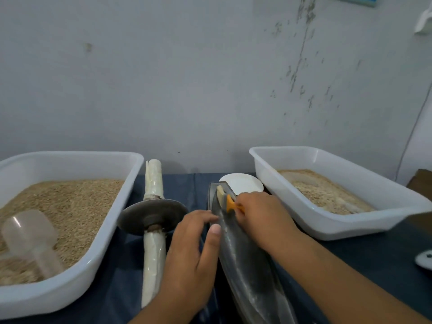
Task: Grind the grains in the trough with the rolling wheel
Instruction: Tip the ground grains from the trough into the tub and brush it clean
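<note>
A long dark metal trough [247, 265] lies in the middle of the table, pointing away from me. My left hand [191, 258] grips its left rim, thumb over the edge. My right hand [264, 216] holds a small orange-handled brush [230, 203] with its bristles inside the trough's far end, next to a little heap of pale ground grain [220, 192]. The rolling wheel [153, 216], a metal disc on a white-wrapped axle, lies on the table left of the trough, untouched.
A white tub of whole grain [70, 206] with a clear plastic scoop [30, 237] stands at left. A white tub of ground grain [327, 192] stands at right. A small white dish [243, 182] sits behind the trough. A wall closes the back.
</note>
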Available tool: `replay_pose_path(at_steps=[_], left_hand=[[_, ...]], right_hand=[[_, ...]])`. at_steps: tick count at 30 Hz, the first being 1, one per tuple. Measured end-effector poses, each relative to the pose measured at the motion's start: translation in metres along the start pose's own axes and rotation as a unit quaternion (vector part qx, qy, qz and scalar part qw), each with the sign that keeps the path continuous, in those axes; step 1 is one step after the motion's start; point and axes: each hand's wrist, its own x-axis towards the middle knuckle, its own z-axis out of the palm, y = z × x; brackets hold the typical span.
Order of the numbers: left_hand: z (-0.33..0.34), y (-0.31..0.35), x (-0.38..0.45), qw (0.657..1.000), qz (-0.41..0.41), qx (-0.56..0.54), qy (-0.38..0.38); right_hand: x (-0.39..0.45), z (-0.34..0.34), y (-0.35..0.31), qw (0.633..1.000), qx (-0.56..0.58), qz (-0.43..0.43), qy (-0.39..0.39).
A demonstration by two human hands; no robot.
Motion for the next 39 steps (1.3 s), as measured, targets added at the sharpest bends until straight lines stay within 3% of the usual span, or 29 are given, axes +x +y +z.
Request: replay_pose_path(at_steps=[3,5,10,16,19,22,25,29,33,39], left_hand=[[0.001,-0.003,0.000,1.000,-0.017,0.005,0.006],[0.002,-0.006,0.000,0.999,-0.030,0.010,0.005],[0.002,-0.007,0.001,0.999,-0.036,-0.001,0.009],[-0.003,-0.003,0.002,0.998,-0.053,-0.005,0.017],[-0.004,-0.004,0.003,0.998,-0.058,-0.001,0.014],[-0.003,-0.004,0.002,0.999,-0.050,-0.003,0.007],[-0.004,-0.003,0.001,0.999,-0.050,-0.008,0.011],[-0.007,0.002,0.005,0.998,-0.052,-0.012,0.023],[-0.006,0.000,0.005,0.998,-0.050,-0.015,0.018],[-0.007,0.003,0.004,0.998,-0.052,-0.013,0.021]], right_hand=[[-0.010,-0.018,0.000,0.997,0.021,-0.005,-0.080],[-0.018,-0.035,0.004,0.995,0.042,-0.011,-0.087],[-0.006,-0.050,0.011,0.996,0.063,-0.003,0.057],[0.007,-0.028,-0.007,0.994,-0.051,-0.064,-0.067],[-0.008,-0.054,-0.005,0.986,-0.019,-0.071,-0.147],[-0.005,-0.078,0.000,0.993,0.025,-0.070,-0.087],[0.011,-0.074,-0.007,0.998,-0.018,-0.053,-0.015],[0.030,-0.051,-0.020,0.998,-0.006,-0.047,-0.040],[0.039,-0.037,-0.024,0.984,0.170,-0.031,0.029],[0.024,-0.014,-0.016,0.990,0.141,-0.023,0.020]])
